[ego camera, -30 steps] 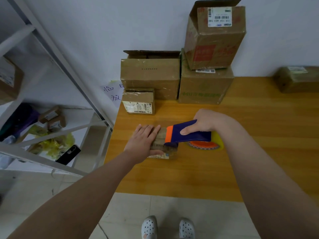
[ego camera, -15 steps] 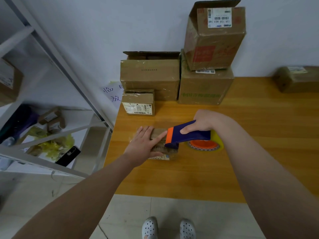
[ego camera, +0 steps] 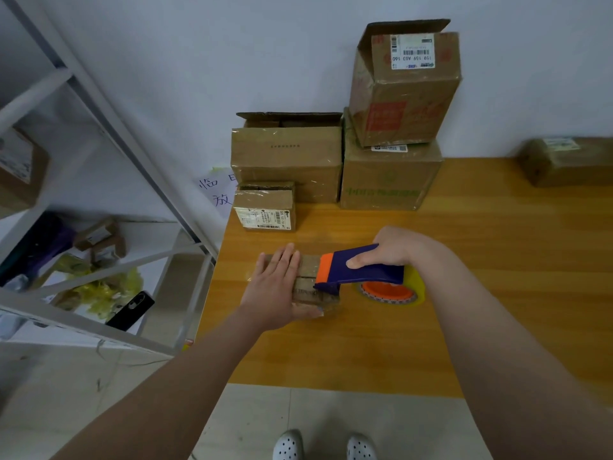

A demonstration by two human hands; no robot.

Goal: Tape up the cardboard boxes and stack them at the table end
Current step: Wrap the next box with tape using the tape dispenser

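1. Your left hand [ego camera: 273,287] lies flat with straight fingers, pressing on the small box [ego camera: 308,283] near the counter's [ego camera: 365,353] left edge.
2. Your right hand [ego camera: 393,245] grips the tape dispenser [ego camera: 358,268], whose front end rests on the small box's right side.
3. Stacked boxes [ego camera: 287,157] stand behind the small box, at the wall edge.
4. Counter surface runs wide to its right.

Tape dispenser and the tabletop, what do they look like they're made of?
Tape dispenser: seemingly moulded plastic, smooth and slightly glossy, in solid blue with an orange tip. Table: wood or wood-look laminate, with straight grain lines and a soft sheen; which of the two, the view cannot settle.
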